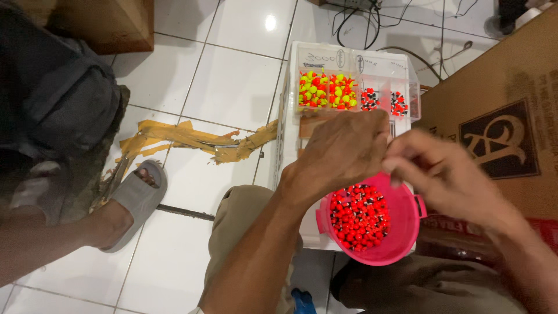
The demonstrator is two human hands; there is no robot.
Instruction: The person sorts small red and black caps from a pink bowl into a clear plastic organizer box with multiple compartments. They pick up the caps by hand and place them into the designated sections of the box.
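My left hand [343, 151] and my right hand [442, 171] meet fingertip to fingertip above a pink plastic bucket [401, 232]. The bucket holds several small red-orange beads with black and white bands [357, 218]. The fingers pinch together, and what lies between them is too small and blurred to make out. Just beyond the hands stands a clear compartment box [354, 72] on a white surface. Its left cells hold yellow and orange beads [325, 90], and its right cells hold small red and black ones [383, 100].
A large brown cardboard box [500, 110] fills the right side. Torn strips of brown tape [192, 139] lie on the white tiled floor. Another person's foot in a grey sandal [131, 200] rests at the left, beside a dark bag [64, 99]. Cables [372, 20] run along the far floor.
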